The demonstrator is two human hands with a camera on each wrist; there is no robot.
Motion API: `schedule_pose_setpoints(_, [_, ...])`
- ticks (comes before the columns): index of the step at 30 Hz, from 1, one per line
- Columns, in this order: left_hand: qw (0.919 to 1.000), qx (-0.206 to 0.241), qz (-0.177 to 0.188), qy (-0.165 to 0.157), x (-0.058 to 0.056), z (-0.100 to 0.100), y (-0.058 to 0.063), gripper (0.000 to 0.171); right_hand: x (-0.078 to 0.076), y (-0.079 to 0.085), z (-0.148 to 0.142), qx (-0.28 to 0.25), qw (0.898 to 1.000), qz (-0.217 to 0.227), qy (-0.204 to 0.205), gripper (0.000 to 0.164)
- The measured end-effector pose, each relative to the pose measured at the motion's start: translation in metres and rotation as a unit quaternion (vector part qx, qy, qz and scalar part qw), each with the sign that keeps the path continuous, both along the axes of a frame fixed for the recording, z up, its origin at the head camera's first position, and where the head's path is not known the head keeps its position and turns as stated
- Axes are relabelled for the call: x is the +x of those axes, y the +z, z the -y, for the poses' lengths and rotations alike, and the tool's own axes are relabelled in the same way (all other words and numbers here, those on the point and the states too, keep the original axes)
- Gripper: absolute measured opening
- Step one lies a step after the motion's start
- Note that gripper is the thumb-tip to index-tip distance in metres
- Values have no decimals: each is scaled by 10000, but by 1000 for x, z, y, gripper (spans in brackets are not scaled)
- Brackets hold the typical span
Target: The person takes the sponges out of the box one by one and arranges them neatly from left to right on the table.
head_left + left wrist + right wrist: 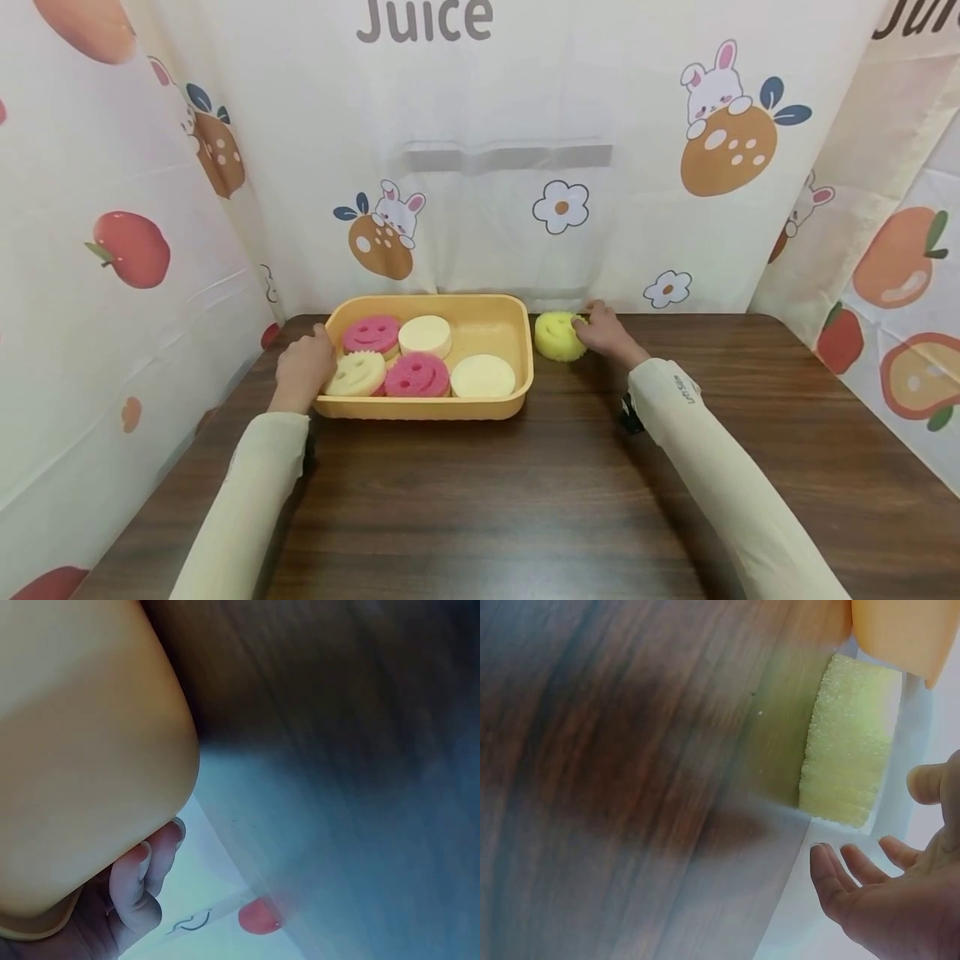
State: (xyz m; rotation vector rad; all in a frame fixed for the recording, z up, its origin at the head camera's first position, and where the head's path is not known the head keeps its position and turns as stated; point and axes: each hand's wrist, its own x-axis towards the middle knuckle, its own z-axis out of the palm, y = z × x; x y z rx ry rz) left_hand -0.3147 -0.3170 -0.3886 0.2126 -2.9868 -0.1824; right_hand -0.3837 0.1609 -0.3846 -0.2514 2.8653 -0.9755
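A pale orange plastic tray (423,408) sits at the back of the table with several round sponges inside. Its left rim is gripped by my left hand (305,367); in the left wrist view the fingers (135,877) curl against the outer wall. Inside are two pink smiley-face sponges (417,377), a cream smiley-face sponge (357,375) and two plain cream round pieces (483,377). Right of the tray, a yellow smiley-face sponge (557,337) stands on the table. Beside it is my right hand (609,332), fingers loosely bent and apart from the sponge in the right wrist view.
The dark wood table (480,500) ends at the back against a printed cloth curtain (495,233). More cloth hangs along the left and right sides. The tray's right wall stands close to the yellow sponge.
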Motion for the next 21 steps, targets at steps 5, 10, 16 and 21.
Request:
schedule_pose_setpoints(5, [10000,73,60,-1,-1,0,1,37,-1,5,1,-103,9999,-72,-98,63])
schedule_pose_setpoints(10, [9997,149,207,-2,0,1,0,34,-3,4,4,-257,9991,-301,-123,62])
schedule_pose_setpoints(16, [9998,44,193,7,0,0,-1,36,-3,4,7,-528,9960,-711,-136,59])
schedule_pose_setpoints(21, [9998,-34,164,47,0,0,0,37,-3,10,12,-660,9936,-911,-115,57])
